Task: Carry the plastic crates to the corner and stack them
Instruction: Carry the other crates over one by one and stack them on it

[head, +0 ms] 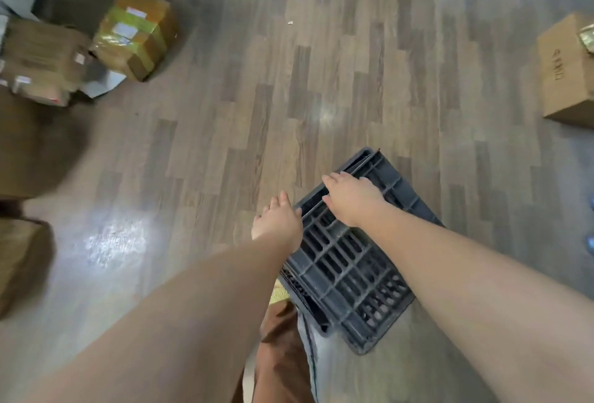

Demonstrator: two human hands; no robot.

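A dark grey plastic crate (350, 261) with a gridded wall is held tilted above the wood floor, low and right of centre. My right hand (352, 198) lies over its far upper edge with the fingers curled round the rim. My left hand (278, 221) is at the crate's left edge, fingers stretched forward along the side; how it holds the crate is hidden behind the hand. A second crate edge seems to sit under the first, but the blur hides the detail.
Taped cardboard boxes (135, 33) are piled at the far left, with more brown boxes (22, 152) along the left edge. Another cardboard box (567, 71) stands at the right edge. Wood-pattern floor (289, 81) stretches ahead. My leg (283, 354) is below the crate.
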